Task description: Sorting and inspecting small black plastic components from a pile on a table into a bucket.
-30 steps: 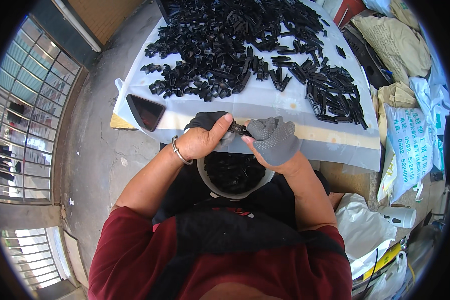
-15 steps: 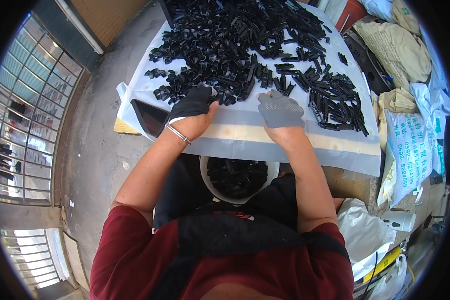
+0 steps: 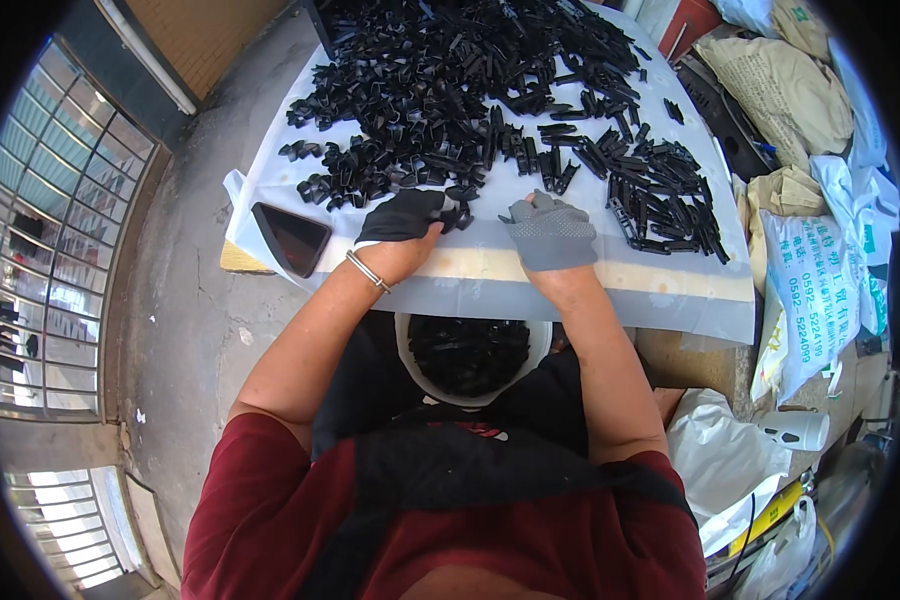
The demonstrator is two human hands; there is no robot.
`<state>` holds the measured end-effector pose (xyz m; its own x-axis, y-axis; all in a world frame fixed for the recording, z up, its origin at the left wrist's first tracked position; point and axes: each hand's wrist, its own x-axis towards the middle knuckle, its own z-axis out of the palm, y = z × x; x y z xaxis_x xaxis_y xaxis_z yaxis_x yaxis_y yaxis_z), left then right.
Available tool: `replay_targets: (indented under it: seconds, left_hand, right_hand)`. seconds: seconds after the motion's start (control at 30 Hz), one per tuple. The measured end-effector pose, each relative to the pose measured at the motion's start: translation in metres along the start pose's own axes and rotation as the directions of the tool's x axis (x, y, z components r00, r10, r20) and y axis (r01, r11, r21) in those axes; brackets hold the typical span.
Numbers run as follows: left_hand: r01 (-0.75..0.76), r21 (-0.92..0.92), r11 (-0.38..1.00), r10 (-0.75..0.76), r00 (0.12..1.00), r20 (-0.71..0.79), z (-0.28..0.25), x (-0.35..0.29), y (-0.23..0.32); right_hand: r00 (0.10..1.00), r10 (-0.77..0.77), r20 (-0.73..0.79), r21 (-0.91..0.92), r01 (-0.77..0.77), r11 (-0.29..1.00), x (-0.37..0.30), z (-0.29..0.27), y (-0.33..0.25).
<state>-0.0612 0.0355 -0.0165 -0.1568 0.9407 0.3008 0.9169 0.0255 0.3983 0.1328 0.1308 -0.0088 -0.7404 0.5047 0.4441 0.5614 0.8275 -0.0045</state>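
Note:
At the near edge of a heap of curved black plastic pieces (image 3: 380, 165), my left hand (image 3: 402, 222) is closed in a black half-finger glove. A small curved black plastic piece (image 3: 459, 217) is gripped at its fingertips. My right hand (image 3: 552, 232), in a grey dotted half-finger glove, is a short way to the right over the white sheet, its fingers curled together. Whatever it might hold is hidden. Right of it lies a pile of long, narrow black plastic pieces (image 3: 670, 195).
White sheeting (image 3: 660, 290) covers the table. A phone (image 3: 292, 240) rests at its left corner. Below the table edge, between my legs, stands a white bucket (image 3: 404, 350) with black pieces inside. Sacks (image 3: 800, 300) crowd the right side; a barred window (image 3: 60, 230) is at left.
My left hand has drawn slightly back from the heap, with a black piece showing at its fingertips. My right hand stays closed near the same place. The whole view has shifted slightly.

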Motion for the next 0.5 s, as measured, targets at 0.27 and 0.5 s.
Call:
replay_targets:
  seconds: [0.27,0.5]
  left_hand:
    - [-0.116,0.095,0.989,0.122,0.991,-0.055,0.005,-0.011,-0.009]
    - [0.002,0.125,0.992,0.008,0.997,-0.076,0.002,-0.013,0.002]
  right_hand:
    - [0.977,0.079,0.198,0.270,-0.131,0.954,-0.003,-0.029,0.005]
    - [0.968,0.248,-0.020,0.077,-0.246,0.966,0.039,-0.024,0.076]
